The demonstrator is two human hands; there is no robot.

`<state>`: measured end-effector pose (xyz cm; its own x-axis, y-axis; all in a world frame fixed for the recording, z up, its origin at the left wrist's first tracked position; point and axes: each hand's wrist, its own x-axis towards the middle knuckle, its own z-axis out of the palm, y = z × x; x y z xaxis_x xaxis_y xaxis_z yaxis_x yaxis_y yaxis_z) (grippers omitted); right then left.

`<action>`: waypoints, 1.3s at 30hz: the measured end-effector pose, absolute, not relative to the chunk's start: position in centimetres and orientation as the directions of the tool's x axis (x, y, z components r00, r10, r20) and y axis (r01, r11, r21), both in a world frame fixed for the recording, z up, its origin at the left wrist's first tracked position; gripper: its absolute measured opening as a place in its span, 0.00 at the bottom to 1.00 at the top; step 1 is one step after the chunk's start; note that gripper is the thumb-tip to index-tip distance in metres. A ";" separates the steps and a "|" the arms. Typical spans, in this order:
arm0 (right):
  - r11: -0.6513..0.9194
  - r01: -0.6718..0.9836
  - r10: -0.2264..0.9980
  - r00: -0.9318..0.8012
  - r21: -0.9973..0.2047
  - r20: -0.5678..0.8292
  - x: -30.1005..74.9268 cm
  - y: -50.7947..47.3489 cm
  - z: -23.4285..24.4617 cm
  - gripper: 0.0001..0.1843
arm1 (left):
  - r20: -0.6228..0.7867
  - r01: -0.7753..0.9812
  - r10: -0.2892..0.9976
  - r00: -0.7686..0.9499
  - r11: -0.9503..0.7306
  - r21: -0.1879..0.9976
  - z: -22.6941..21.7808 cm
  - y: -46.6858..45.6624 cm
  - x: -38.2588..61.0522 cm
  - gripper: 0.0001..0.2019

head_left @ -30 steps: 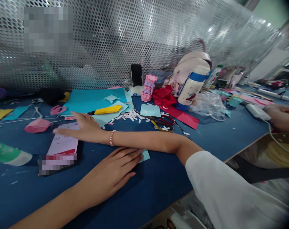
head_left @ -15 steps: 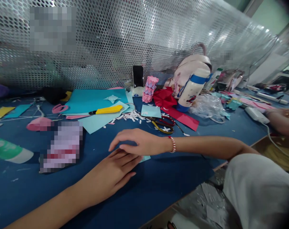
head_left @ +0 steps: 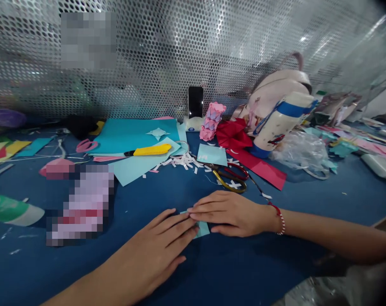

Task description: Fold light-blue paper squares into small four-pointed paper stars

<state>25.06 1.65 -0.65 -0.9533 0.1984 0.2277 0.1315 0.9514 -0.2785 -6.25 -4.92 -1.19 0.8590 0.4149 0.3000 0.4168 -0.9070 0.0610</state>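
A small piece of light blue paper (head_left: 203, 230) lies on the blue tabletop, mostly covered by my hands. My left hand (head_left: 167, 242) rests flat across its left part, fingers stretched out. From the right, my right hand (head_left: 233, 212) lies over the paper's upper edge, its fingers extended and their tips meeting those of the left hand. Behind the hands are scissors (head_left: 229, 180) with dark red and yellow handles, and a square of light blue paper (head_left: 212, 154) among white paper scraps (head_left: 183, 160).
A yellow utility knife (head_left: 151, 150) lies on blue sheets, near a folded paper star (head_left: 158, 134). Towards the back stand a phone (head_left: 195, 102), a pink-and-purple paper piece (head_left: 213, 121), a bottle (head_left: 277, 125) and a backpack (head_left: 276, 85). At left lies a green-and-white tube (head_left: 16, 209).
My right hand has moved off the back of my left hand and down to the right, onto the paper. More of the paper shows. The view has shifted, and another person's arm has left it.
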 end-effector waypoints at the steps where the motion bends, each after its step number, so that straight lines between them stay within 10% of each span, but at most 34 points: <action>1: 0.950 0.135 0.200 -0.955 -0.281 0.221 25.1 1.7 -0.8 0.30 | 0.300 0.421 0.418 0.858 -0.905 0.056 -1.2 -4.9 -6.2 0.23; 17: 0.930 0.221 0.242 -0.970 -0.294 0.037 25.4 0.8 0.1 0.34 | 0.432 0.503 0.466 0.772 -0.864 0.034 -2.3 -5.0 -5.9 0.21; 39: 0.936 0.132 0.188 -0.971 -0.326 0.147 26.1 0.7 -0.4 0.28 | 0.388 0.464 0.438 0.811 -0.885 0.031 -2.7 -5.2 -6.0 0.18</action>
<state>26.13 0.65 -0.44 -0.9710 0.1881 0.1474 0.1318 0.9360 -0.3263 -6.03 -5.20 -2.69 0.8107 0.4381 0.3883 0.4638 -0.8854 0.0306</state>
